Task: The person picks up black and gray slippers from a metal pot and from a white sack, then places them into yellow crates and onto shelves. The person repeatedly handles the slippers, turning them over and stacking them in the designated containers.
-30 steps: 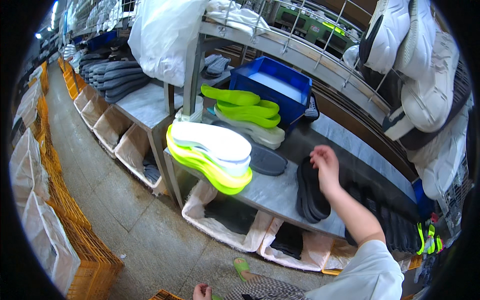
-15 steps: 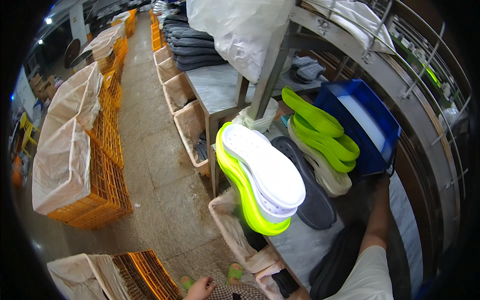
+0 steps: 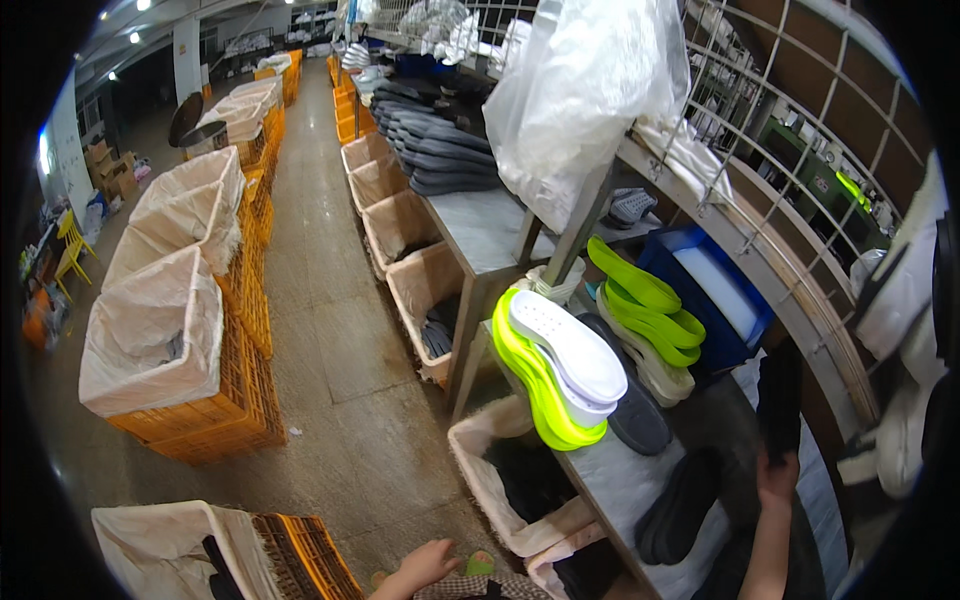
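At the right end of the table, my right hand point(image 3: 777, 478) is closed on the lower end of a dark, long piece that looks like a black shoe sole point(image 3: 780, 405), held upright. Low in front of my body, my left hand point(image 3: 428, 563) is empty, its fingers loosely stretched. Black soles point(image 3: 680, 510) lie on the table point(image 3: 608, 480) left of my right forearm. Farther along are a white sole point(image 3: 570, 350) on a bright yellow-green sole point(image 3: 535, 385), a dark grey sole point(image 3: 640, 420), and green soles point(image 3: 655, 320) over a cream one point(image 3: 665, 380).
Behind the green soles stands a blue crate point(image 3: 705, 295). A metal frame with wire mesh and a hanging plastic bag point(image 3: 590, 110) rises at the back. Cloth-lined baskets point(image 3: 465, 455) sit along the table's left side. Orange crates point(image 3: 230, 410) line the aisle, and a lined basket point(image 3: 150, 540) stands near left.
My right hand has come away from beside the blue crate and now grips a dark sole. My left hand has shifted right and up. A black piece now shows in the near-left basket. The view has turned.
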`<state>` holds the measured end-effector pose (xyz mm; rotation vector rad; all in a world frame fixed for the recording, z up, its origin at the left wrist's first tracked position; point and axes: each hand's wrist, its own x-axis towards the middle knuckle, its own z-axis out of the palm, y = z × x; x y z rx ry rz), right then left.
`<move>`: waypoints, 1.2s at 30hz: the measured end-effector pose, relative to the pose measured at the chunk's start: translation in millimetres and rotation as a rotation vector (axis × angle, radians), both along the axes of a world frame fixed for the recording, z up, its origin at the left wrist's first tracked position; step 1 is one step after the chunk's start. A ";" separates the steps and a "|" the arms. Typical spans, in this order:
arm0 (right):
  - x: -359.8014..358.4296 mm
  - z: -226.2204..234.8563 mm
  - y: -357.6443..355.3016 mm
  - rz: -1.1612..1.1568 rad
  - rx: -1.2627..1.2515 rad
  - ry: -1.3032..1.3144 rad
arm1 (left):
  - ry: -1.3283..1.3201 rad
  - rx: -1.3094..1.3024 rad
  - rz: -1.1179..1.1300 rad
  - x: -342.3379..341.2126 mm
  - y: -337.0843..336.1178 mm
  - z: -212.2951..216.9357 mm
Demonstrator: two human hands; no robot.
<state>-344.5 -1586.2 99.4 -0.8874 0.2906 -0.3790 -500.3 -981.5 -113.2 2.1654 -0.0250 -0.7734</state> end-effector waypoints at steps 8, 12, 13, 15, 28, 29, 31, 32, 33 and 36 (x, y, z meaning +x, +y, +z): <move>-186.1 41.4 286.7 0.350 -0.110 0.366 | -0.215 -0.965 0.263 -5.0 -4.6 119.6; -194.6 18.8 398.3 0.812 -0.921 -0.133 | 0.019 -1.659 0.627 -14.1 9.0 169.8; -196.0 17.7 414.2 0.801 -1.337 -0.338 | 0.064 -1.683 0.816 -12.9 16.2 176.8; -198.3 11.5 446.5 0.874 -1.345 -0.570 | -0.210 -1.504 0.877 -23.9 38.3 181.9; -209.4 22.7 500.4 1.041 -1.251 -0.960 | -0.234 -1.697 0.596 -69.6 99.1 175.7; -208.1 23.6 500.1 1.042 -1.259 -0.962 | -0.245 -1.714 0.569 -69.8 99.6 175.0; -204.6 26.2 495.8 1.055 -1.275 -0.887 | -0.235 -1.717 0.571 -68.2 99.8 172.6; -200.9 26.6 495.4 1.015 -1.258 -0.913 | -0.213 -1.701 0.599 -67.3 99.2 171.4; -197.5 26.6 495.2 1.112 -1.147 -0.745 | -0.190 -1.699 0.614 -66.4 98.4 170.5; -185.1 22.9 502.1 1.207 -0.875 -0.428 | -0.199 -1.440 0.688 -64.6 95.2 171.4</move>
